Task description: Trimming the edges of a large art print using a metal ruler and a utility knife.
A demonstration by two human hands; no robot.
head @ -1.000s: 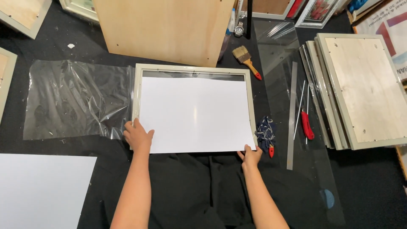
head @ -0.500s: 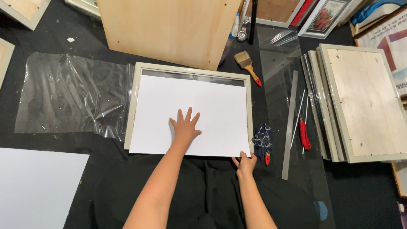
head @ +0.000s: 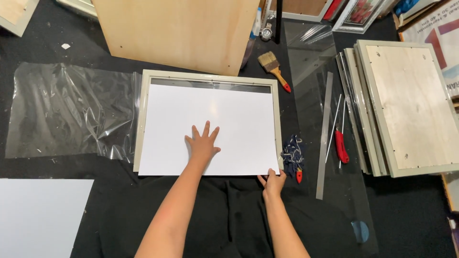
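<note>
Head view: the left hand (head: pixel 203 145) lies flat and spread on the white sheet (head: pixel 210 129), which sits in the pale frame (head: pixel 143 119) on the black cloth (head: pixel 224 210); the right hand (head: pixel 273 182) pinches its near right corner. The sheet looks light, fairly stiff, easily creased; edges suit gripping

White sheet (head: pixel 210 129) flat inside pale frame (head: pixel 142 119) (near edge overhanging black cloth)

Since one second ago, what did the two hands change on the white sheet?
The left hand left the sheet's lower left corner and now lies flat on the middle of the white sheet. The right hand stays at the lower right corner. The frame kept its place.
</note>
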